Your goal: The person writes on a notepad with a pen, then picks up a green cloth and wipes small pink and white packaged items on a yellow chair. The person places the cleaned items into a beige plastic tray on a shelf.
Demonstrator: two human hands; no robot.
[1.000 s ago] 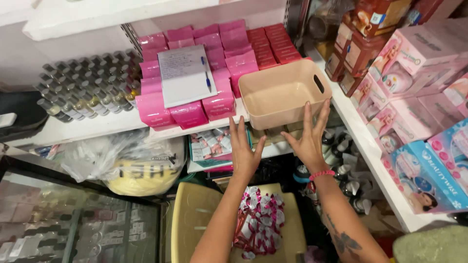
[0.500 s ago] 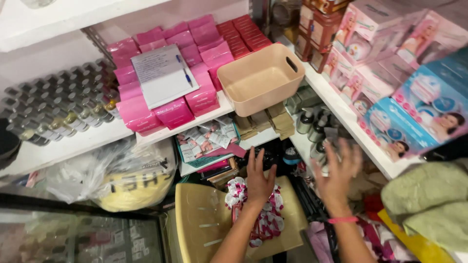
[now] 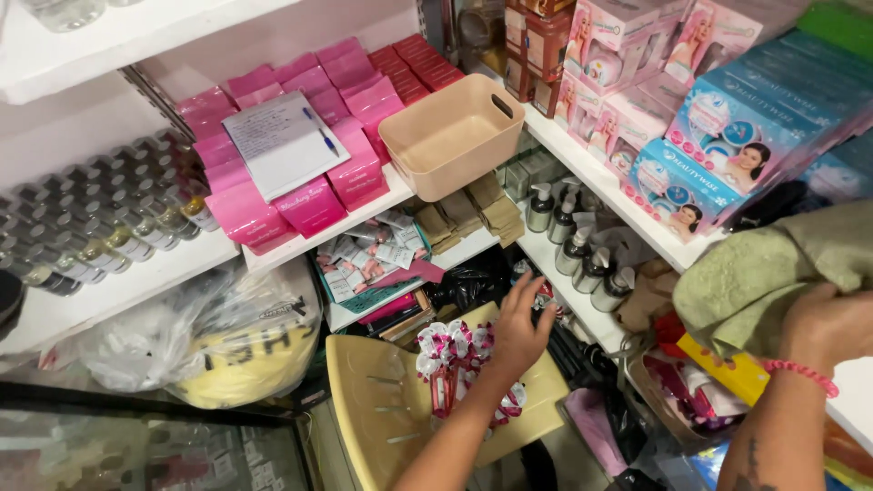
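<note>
Spreading wide, the left hand (image 3: 520,329) rests its fingers over a heap of pink-and-white sachets (image 3: 452,356) on a yellow plastic stool (image 3: 382,409). The right hand (image 3: 829,325) grips a green towel (image 3: 768,273) on the shelf edge. Pump bottles (image 3: 575,245) crowd just beyond; a beige basket (image 3: 452,138) sits above.
</note>
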